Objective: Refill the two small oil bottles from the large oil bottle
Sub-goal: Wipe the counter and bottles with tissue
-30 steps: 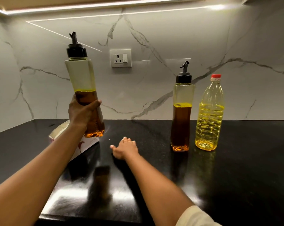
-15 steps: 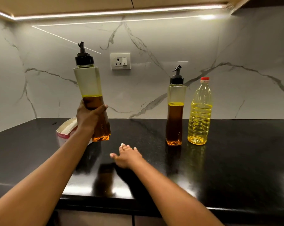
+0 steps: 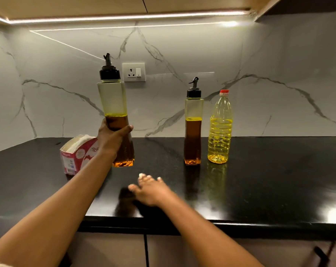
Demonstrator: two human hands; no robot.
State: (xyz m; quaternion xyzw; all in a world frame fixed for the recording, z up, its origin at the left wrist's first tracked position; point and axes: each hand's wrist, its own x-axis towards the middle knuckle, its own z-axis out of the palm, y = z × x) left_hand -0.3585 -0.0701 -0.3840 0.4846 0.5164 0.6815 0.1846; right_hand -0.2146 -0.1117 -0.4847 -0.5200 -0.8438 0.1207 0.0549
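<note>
While lying nearest, right grip (image 3: 149, 191): fingers apart, low over worktop (image 3: 259, 180), holding nothing
Left grip (image 3: 113, 139): clamped low on small bottle (image 3: 115, 105), upright, half full
Back: other small bottle (image 3: 193, 135), large oil bottle (image 3: 220, 132), side by side, both capped
Risk: slick plastic plus low one-handed hold, could easily slip or tip

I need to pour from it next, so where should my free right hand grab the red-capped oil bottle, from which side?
Probably the ribbed middle of the red-capped oil bottle, from its open right side: it stands upright, the standing dispenser bottle crowds its left, and ribs should resist slipping.
</note>
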